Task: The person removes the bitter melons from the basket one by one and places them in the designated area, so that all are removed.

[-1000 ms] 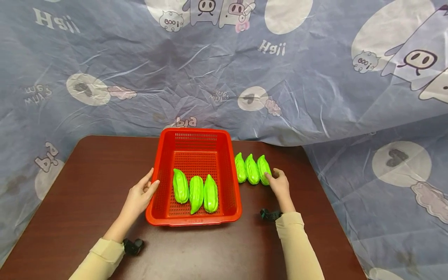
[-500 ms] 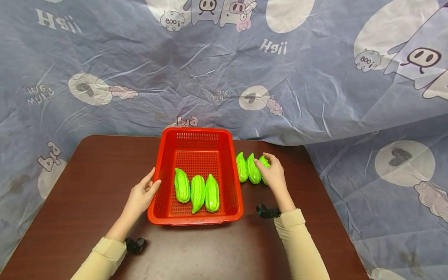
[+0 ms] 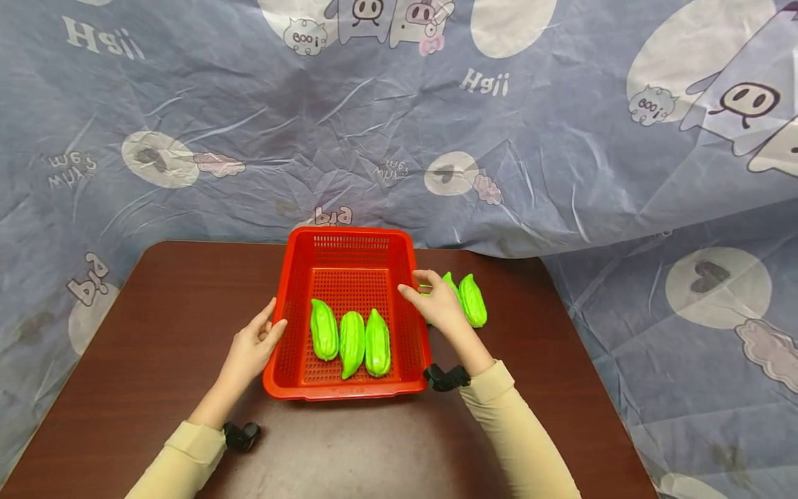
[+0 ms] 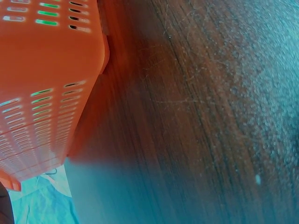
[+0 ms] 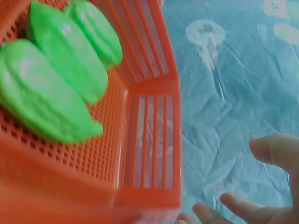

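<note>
A red plastic basket [image 3: 346, 394] stands on the table with three green bitter melons [image 3: 352, 343] lying side by side at its near end. My left hand [image 3: 246, 355] holds the basket's left rim, thumb over the edge. Over the basket's right rim hovers my right hand [image 3: 441, 306], thumb and fingers spread, nothing between them. Beyond that hand, more bitter melons [image 3: 473, 301] lie on the table right of the basket, partly hidden by it. In the right wrist view, the right hand's fingers [image 5: 247, 210] are apart from the basket's slotted wall [image 5: 154, 140].
The dark wooden table [image 3: 187, 298] extends around the basket. A grey-blue patterned cloth [image 3: 349, 125] hangs behind its far edge. Black wrist cameras [image 3: 242, 436] sit on both wrists, the right one close to the basket's near right corner.
My right hand has moved left from the rightmost bitter melon on the table, past the others, to above the basket's right rim. The left hand and the basket have stayed put.
</note>
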{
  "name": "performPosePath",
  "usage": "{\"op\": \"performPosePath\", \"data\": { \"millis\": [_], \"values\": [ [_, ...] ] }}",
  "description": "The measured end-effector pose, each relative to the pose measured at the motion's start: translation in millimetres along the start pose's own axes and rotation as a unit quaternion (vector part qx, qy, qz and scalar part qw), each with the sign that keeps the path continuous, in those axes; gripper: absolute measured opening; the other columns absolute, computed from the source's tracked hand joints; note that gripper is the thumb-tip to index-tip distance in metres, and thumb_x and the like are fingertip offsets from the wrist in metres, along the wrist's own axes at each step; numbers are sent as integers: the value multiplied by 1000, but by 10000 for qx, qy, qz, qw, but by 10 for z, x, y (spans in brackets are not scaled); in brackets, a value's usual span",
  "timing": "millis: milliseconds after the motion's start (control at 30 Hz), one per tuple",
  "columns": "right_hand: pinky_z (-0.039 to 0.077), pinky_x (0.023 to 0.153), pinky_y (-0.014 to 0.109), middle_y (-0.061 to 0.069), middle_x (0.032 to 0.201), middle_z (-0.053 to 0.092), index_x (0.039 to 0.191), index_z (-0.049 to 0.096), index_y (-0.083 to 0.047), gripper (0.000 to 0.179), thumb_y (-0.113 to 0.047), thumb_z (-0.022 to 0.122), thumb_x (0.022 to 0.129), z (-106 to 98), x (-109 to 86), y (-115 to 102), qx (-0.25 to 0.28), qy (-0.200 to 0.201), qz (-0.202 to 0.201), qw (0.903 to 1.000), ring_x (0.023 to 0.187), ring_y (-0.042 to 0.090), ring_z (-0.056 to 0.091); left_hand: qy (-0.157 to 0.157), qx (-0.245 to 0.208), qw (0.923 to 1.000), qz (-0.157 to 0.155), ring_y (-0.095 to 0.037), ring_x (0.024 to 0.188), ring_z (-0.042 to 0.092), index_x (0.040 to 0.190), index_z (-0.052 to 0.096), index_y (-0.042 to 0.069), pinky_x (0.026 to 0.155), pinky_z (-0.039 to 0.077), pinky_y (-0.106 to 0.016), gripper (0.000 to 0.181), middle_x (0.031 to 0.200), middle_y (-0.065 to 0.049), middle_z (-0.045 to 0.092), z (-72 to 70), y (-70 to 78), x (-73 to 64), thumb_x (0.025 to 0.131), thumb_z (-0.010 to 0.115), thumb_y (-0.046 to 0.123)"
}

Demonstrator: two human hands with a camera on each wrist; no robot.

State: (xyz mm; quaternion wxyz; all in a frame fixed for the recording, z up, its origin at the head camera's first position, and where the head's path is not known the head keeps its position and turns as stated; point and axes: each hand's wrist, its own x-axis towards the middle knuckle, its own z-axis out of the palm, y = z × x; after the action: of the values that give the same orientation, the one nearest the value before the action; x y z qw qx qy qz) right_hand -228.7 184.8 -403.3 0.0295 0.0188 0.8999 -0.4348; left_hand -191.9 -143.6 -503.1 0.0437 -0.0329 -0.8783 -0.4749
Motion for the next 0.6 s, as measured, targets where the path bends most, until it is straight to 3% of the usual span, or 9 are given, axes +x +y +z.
{"op": "performPosePath", "data": {
  "millis": [267,600],
  "values": [
    [48,99,48,17,140,54,142,48,-3,65,-38,68,91,304,14,-105,-249,-587,275,9976,126,34,54,65,-45,10000,20,-6,54,32,150,38,1,50,32,-24,59,76,-4,43,-1,5,-4,99,60,23],
    [47,97,49,20,136,55,144,44,-2,71,-43,68,90,534,106,-73,-839,-991,562,9899,122,36,55,96,-112,9999,45,-3,54,32,149,40,1,51,32,-23,59,76,-4,43,4,5,1,99,60,24]
  ]
}}
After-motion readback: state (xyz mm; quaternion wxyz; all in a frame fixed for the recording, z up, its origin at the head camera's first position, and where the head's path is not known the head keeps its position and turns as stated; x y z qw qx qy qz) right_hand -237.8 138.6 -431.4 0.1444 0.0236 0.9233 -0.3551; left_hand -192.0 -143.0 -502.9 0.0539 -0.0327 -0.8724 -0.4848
